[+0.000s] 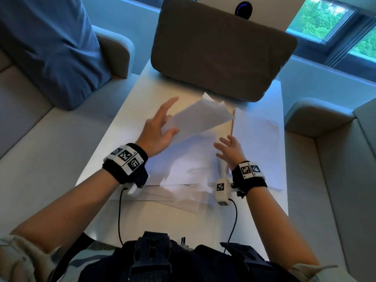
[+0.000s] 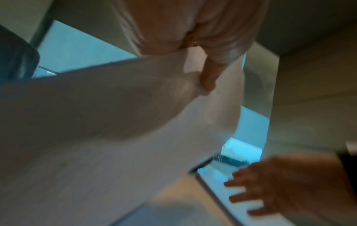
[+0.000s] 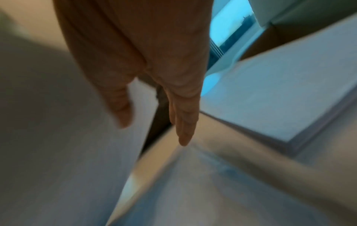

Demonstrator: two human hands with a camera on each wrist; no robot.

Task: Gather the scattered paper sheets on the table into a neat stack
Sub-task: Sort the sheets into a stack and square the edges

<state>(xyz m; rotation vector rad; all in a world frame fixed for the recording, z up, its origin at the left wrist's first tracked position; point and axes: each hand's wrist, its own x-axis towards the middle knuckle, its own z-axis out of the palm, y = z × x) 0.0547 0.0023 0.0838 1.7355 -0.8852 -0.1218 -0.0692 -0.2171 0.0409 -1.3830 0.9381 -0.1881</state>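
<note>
Pinching between left hand (image 1: 156,135) fingers (image 2: 207,79): lifted sheet (image 1: 199,119).

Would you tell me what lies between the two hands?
In the head view, overlapping paper sheets on the table lie between left hand and right hand.

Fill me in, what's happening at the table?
A person is gathering loose paper. Their left hand holds a few lifted sheets by one edge, thumb pinching them. The right hand hovers open, fingers spread, holding nothing. More sheets lie overlapped and askew on the table, not yet stacked.
</note>
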